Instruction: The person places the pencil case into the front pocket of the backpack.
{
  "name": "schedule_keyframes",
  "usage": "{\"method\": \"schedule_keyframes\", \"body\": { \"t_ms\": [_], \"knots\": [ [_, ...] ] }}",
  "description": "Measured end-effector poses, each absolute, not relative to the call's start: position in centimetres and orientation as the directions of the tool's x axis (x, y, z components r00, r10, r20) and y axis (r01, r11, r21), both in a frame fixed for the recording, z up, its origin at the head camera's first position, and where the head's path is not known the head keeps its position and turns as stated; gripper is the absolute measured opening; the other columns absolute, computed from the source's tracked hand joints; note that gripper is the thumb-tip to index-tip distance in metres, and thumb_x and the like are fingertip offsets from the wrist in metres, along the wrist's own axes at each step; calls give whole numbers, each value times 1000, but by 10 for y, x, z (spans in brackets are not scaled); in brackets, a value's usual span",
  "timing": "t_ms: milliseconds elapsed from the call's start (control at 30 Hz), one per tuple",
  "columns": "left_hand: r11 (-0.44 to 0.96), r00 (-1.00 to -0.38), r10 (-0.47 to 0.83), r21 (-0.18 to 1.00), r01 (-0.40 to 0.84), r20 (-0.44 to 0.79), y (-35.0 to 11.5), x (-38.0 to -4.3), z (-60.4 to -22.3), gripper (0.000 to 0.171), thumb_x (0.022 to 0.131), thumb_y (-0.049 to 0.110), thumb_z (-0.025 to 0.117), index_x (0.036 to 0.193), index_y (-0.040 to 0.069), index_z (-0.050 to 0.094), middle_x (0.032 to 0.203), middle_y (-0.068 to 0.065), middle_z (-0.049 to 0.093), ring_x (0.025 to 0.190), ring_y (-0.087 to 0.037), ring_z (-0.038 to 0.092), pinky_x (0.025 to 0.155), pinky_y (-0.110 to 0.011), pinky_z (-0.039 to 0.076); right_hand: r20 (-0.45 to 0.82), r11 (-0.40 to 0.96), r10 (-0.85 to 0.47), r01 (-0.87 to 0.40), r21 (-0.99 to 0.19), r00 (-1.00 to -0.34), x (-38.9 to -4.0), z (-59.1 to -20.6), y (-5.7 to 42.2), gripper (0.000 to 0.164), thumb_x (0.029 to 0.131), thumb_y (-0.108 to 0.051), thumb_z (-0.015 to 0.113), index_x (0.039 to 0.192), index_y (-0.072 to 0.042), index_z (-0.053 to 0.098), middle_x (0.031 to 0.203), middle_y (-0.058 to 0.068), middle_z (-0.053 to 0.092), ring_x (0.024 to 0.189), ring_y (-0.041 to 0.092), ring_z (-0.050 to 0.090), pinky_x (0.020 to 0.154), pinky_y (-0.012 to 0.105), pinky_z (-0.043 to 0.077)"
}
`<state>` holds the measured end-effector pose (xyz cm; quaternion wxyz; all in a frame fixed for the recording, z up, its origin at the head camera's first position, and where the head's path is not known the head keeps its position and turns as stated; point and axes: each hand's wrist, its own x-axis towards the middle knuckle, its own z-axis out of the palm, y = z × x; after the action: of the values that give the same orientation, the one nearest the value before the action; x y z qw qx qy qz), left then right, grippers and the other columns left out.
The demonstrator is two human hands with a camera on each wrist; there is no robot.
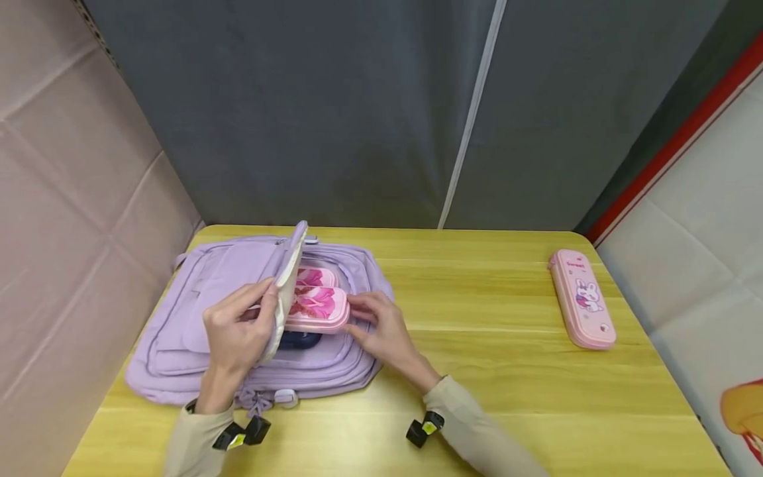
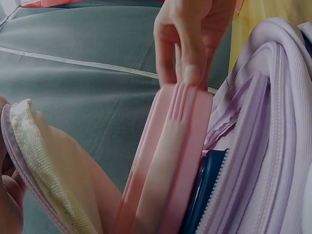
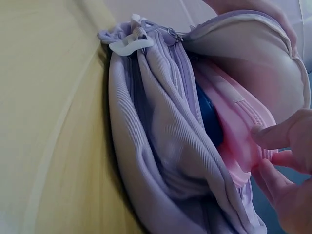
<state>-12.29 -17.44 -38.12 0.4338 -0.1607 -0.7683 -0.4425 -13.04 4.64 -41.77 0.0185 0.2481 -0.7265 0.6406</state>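
Observation:
A lavender backpack (image 1: 169,331) lies on the table with its front pocket unzipped. My left hand (image 1: 238,328) grips the edge of the pocket flap (image 1: 288,295) and holds it raised, cream lining showing. With fingertips and thumb, my right hand (image 1: 387,334) pinches the end of a pink zipped pencil case (image 1: 318,308) with a flower print, partly inside the pocket. Behind it in the head view shows a second pink flower-printed case (image 1: 326,275). Under the held case is a dark blue object (image 2: 204,190), mostly hidden; its kind is unclear.
A pink pencil case (image 1: 583,298) with a rabbit picture lies on the right of the wooden table (image 1: 477,298). Grey curtain (image 1: 298,119) hangs behind the table, and pale walls stand on both sides. A white buckle (image 1: 286,398) sticks out from the backpack's near edge.

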Motion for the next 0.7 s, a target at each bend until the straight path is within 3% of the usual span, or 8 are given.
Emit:
{"method": "schedule_keyframes", "body": {
  "t_ms": [267,533,700],
  "knots": [
    [576,-567,-113,519,632,816,-169,-124,-383,16,77,3,65,90,2,73,77,-11,71,59,0,58,50,-5,46,352,85,-291,-390,-917,-890,-135,-419,25,40,68,10,73,104,15,58,105,29,57,96,38,62,85,30,53],
    [566,-568,-113,522,638,815,-171,-123,-384,16,76,3,66,90,2,73,77,-12,71,60,0,59,51,-6,47,349,47,-334,-386,-921,-875,-137,-422,26,36,71,11,70,105,15,58,106,30,59,97,41,61,84,41,52],
    [574,-583,-106,528,626,806,-173,-124,-384,16,76,3,66,90,2,74,76,-11,71,59,1,58,51,-6,47,346,70,-381,-400,-914,-857,-138,-423,37,31,76,13,63,107,13,58,107,28,61,99,40,60,86,36,52]
  ]
}}
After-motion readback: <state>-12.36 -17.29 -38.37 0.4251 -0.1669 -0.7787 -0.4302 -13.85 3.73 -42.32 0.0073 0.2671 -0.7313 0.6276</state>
